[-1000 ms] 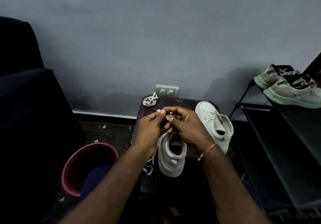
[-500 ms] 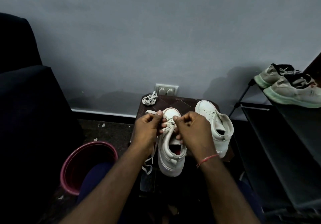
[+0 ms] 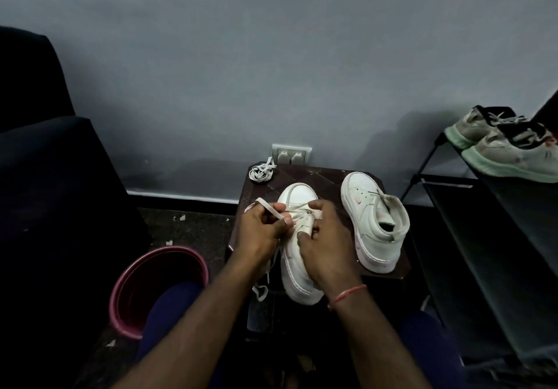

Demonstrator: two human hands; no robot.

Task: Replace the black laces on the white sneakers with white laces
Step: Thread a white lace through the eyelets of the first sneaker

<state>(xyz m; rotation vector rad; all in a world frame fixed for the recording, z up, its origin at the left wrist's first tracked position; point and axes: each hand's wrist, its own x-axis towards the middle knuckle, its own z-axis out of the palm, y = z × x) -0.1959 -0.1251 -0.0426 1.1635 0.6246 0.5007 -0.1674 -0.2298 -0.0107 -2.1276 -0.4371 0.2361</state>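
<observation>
White lace [image 3: 269, 209] pinched in left hand [image 3: 259, 233] for threading — right hand [image 3: 323, 252] grips sneaker [image 3: 297, 197], likely steadying its eyelets.

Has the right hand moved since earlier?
Yes: the right hand drew back, away from the wall socket, uncovering the toe of the near sneaker.

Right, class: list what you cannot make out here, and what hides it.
Head view:
- Eyelets of the near sneaker: under the left hand and right hand.
- Inside the bucket: too dark.
- Lacing of the far sneaker: too small, dim.
- The shoe rack: cut off by right edge.
</observation>
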